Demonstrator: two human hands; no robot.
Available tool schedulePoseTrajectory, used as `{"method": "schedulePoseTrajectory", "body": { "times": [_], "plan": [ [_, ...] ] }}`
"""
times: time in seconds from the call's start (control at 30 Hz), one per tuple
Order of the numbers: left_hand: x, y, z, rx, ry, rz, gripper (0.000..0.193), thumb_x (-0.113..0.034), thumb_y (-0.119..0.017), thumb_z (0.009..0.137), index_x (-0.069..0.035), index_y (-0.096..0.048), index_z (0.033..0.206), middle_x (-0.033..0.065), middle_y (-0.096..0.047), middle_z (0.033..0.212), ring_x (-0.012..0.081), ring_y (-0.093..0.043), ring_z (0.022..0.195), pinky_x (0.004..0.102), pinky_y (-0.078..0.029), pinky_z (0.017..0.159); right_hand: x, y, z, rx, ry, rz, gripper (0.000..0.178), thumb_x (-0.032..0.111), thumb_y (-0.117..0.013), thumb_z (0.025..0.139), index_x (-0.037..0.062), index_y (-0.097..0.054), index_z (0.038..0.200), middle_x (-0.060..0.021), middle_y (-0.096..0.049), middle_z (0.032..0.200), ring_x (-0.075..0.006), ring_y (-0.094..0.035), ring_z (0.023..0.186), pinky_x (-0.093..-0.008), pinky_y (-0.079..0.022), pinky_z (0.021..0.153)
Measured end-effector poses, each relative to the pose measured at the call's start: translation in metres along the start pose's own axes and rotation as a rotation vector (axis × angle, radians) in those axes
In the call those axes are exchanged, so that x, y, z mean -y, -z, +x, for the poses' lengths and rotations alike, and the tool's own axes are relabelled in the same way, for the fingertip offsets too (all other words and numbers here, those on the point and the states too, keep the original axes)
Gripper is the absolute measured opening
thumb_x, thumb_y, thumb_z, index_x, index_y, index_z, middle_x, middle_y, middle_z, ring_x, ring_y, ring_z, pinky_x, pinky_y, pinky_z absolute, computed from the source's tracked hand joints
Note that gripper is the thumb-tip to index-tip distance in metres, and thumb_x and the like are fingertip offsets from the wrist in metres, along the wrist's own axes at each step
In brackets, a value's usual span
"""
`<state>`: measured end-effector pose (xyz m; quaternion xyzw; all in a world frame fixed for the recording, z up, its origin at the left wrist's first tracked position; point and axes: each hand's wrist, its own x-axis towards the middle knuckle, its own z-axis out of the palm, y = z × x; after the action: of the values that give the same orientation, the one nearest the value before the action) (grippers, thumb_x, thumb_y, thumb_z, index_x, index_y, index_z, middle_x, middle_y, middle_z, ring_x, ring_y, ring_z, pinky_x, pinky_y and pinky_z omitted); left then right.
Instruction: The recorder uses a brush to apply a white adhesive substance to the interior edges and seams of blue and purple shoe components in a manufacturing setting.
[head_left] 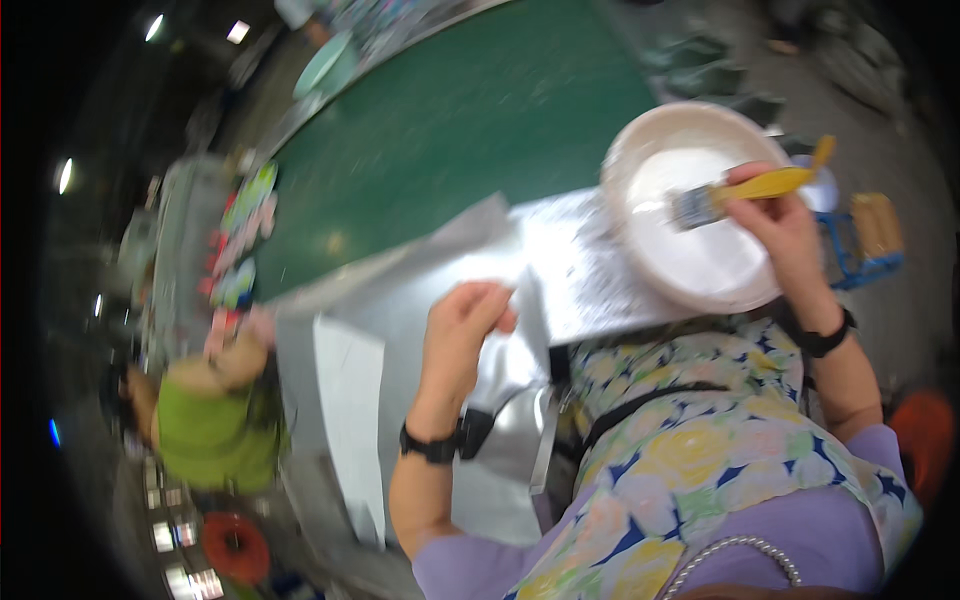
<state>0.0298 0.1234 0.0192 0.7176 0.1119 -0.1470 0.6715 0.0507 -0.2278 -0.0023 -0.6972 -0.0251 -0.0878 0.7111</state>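
My right hand (772,212) grips a paintbrush by its yellow handle (775,184). The brush's grey bristles (692,208) are over the inside of a white basin (640,255), which holds a white substance. To the left, my left hand (465,312) hovers above a shiny silver sheet (425,285), its fingers curled in. Whatever those fingers hold, if anything, is hidden. Beneath the basin lies a bright, speckled metal surface (570,265). A white strip (350,390) rests on the silver sheet, left of my left forearm.
A long green tabletop (470,130) stretches away ahead. Colourful cut pieces (240,220) lie along its left side, near a person in green (215,430). A pale green basin (325,65) is at the far left; a blue-framed stool (870,245) stands right.
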Motion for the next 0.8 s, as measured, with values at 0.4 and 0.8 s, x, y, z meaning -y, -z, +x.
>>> {"method": "schedulePoseTrajectory", "body": {
  "times": [0.4, 0.8],
  "plan": [
    [-0.021, -0.112, 0.038, 0.436, -0.156, -0.151, 0.025, -0.015, -0.054, 0.099, 0.0, -0.063, 0.117, 0.0069, -0.069, 0.092, 0.0105, -0.061, 0.08, 0.0241, -0.05, 0.075, -0.011, 0.022, -0.011, -0.112, -0.244, 0.706, 0.027, 0.007, -0.059, 0.093, 0.0034, -0.055, 0.119, -0.0095, -0.059, 0.117, -0.0167, -0.058, 0.101, -0.0316, -0.046, 0.092],
    [0.001, -0.184, 0.042, -0.057, -1.29, 0.725, 0.029, -0.005, -0.078, 0.076, -0.007, -0.073, 0.104, 0.0082, -0.06, 0.092, 0.0265, -0.056, 0.082, 0.0358, -0.047, 0.072, -0.021, 0.005, -0.039, -0.103, 0.029, 0.239, 0.024, 0.011, -0.067, 0.09, 0.0024, -0.061, 0.111, -0.0064, -0.066, 0.106, -0.012, -0.06, 0.101, -0.0291, -0.05, 0.089]
  ]
}}
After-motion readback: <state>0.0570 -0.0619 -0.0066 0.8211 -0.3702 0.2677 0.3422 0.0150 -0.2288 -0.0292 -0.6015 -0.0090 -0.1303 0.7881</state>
